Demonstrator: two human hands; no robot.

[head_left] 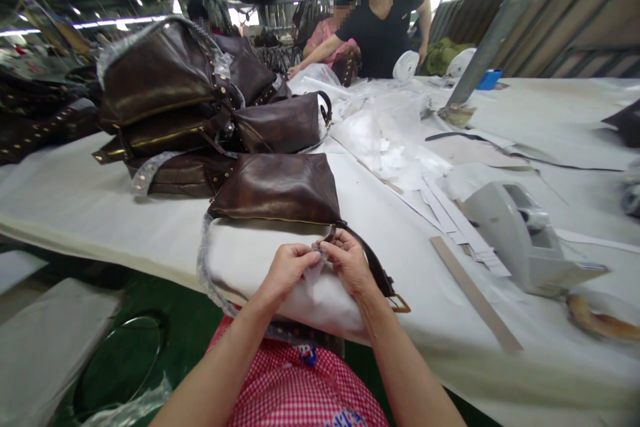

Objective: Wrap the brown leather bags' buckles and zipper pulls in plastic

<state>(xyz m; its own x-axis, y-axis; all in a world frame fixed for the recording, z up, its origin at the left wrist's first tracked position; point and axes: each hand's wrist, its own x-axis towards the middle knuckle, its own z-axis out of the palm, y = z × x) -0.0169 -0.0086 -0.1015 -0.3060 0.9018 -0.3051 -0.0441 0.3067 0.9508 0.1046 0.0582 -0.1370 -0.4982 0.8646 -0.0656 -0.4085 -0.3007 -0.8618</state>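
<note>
A dark brown leather bag (pixel 280 188) lies at the near edge of the white table (pixel 100 213), its strap (pixel 375 267) running down to the right past a brass buckle. Both hands meet just below the bag. My left hand (pixel 287 269) and my right hand (pixel 347 259) pinch a small piece of thin clear plastic wrap (pixel 316 263) around the strap's end. A white padded cloth (pixel 260 267) lies under my hands, and a bubble-wrapped strap (pixel 207 273) curls along its left side.
A pile of brown studded bags (pixel 170 93) stands behind. A grey tape dispenser (pixel 520 233), paper strips (pixel 450 213) and a flat wooden stick (pixel 475 293) lie to the right. Crumpled clear plastic (pixel 385 127) is in the middle. Two people work at the far end.
</note>
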